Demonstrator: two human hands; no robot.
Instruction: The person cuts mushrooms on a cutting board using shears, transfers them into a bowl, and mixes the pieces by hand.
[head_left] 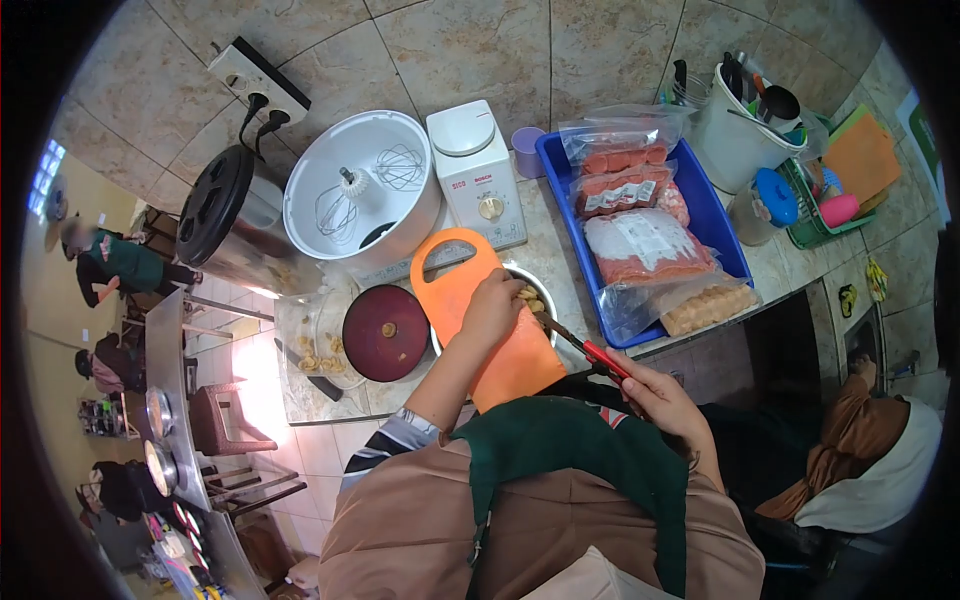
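Note:
My left hand (493,308) is closed on an orange cutting board (520,362), which it holds tilted at the counter's front edge. Part of a pot (548,292) shows behind the board, with pale yellowish-brown food pieces (533,298) at its opening. My right hand (662,397) grips a knife by its red handle (607,360). The dark blade (562,330) points toward the food pieces beside the board's edge. Left of the board lies a dark red lid (385,335) with a round knob. The board and my left hand hide much of the pot.
A white Bosch mixer (478,195) and its bowl (310,170) with whisks stand behind. At right, a blue tray (738,235) holds bagged meat. A clear plastic bag (322,345) with food bits lies at left. Another person (865,450) is at the far right.

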